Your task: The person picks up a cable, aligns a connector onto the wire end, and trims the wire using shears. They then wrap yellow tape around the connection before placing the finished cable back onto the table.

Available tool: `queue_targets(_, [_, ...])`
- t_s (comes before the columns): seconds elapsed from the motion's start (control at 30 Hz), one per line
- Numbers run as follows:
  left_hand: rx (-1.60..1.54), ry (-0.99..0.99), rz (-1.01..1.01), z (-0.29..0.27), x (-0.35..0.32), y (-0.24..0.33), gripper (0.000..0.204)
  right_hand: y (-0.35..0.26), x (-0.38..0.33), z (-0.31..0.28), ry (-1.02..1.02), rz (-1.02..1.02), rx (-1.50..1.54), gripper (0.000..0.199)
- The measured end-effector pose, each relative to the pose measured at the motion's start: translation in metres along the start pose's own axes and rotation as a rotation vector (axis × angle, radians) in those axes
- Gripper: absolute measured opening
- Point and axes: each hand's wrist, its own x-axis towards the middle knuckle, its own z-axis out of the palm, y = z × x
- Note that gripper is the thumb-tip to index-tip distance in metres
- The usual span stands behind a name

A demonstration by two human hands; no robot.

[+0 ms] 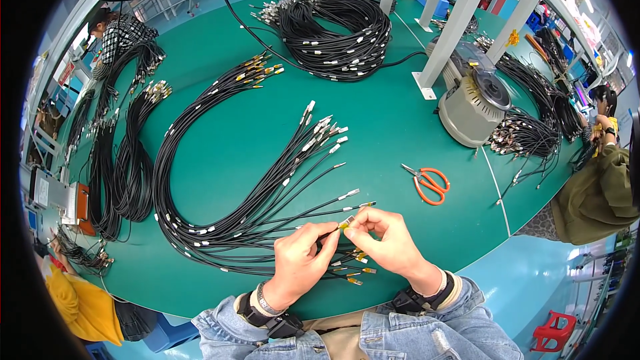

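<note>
Between my two hands is the end of a black cable, with a small metal connector [347, 222] that has a yellow part on it. My left hand [303, 257] pinches the cable just behind that end. The fingertips of my right hand [387, 240] are closed on the connector itself. A curved bundle of black cables [172, 160] lies to the left, its many tips with white and yellow pieces fanned around my hands. Some cable ends beneath my hands are hidden. Orange-handled scissors [427, 183] rest on the green table to the right of the bundle.
A big coil of black cables [333, 33] lies at the far middle. Right of it stand white metal posts [450, 40] and a grey machine [472, 110]. More cable bundles [133, 160] line the left side. Other people sit around the green table [387, 133]. A red stool [553, 332] is at lower right.
</note>
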Motion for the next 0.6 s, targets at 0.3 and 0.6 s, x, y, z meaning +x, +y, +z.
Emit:
queue_targets(0.3, [-0.051,0.015,-0.018,0.0015,-0.0003,0.0014,0.012,-0.0025,0.0002,-0.0009,-0.011,0.078,-0.03,0.008])
queue_targets(0.6, [0.002,0.027,0.068,0.0027,-0.0002,-0.0005,0.016,-0.0014,0.0014,-0.0005,-0.001,0.081,-0.043,0.009])
